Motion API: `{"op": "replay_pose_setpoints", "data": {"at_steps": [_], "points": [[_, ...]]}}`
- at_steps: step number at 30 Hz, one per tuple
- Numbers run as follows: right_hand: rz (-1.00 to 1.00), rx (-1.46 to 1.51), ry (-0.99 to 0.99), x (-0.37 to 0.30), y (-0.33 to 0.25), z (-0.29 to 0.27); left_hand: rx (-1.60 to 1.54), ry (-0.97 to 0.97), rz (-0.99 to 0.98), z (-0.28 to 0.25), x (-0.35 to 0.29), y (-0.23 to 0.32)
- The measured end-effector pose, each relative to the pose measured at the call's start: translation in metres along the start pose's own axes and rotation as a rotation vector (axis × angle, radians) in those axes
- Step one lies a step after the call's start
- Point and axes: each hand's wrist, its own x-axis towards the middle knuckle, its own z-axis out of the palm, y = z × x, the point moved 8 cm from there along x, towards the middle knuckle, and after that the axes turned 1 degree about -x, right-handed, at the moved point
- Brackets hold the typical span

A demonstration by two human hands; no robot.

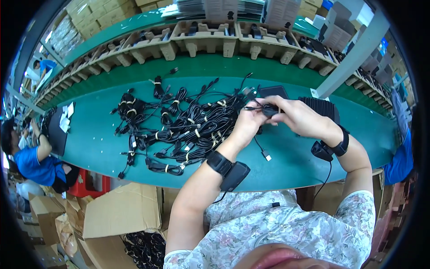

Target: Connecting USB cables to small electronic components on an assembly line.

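A bundle of black cable [269, 109] is pinched between my two hands above the green table. My left hand [249, 122] has its fingers closed on the cable from the left, and my right hand [299, 115] grips it from the right. A cable end with a light metal plug [267, 157] lies on the table just below them. To the left spreads a pile of black cables [192, 119], many tied with pale bands. Behind my right hand sit a flat black item [273, 91] and a stack of ribbed black pieces [323, 109].
Brown moulded trays [204, 44] holding black items line a raised ledge behind the green table [103, 148]. A grey post [354, 51] rises at the right. An open cardboard box [123, 210] with more cables stands below left. Another person [36, 161] sits at the left end.
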Motion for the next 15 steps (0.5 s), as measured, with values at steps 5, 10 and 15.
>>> {"op": "replay_pose_setpoints", "data": {"at_steps": [5, 10, 15], "points": [[0.02, -0.458, 0.521, 0.006, 0.055, -0.08, 0.235, -0.096, -0.012, 0.011, -0.002, -0.011], [0.217, -0.849, 0.72, 0.029, 0.149, -0.183, 0.377, -0.143, -0.071, 0.006, 0.001, -0.022], [0.395, -1.179, 0.562, 0.06, 0.213, -0.204, 0.354, -0.152, -0.091, 0.004, 0.0, -0.023]]}}
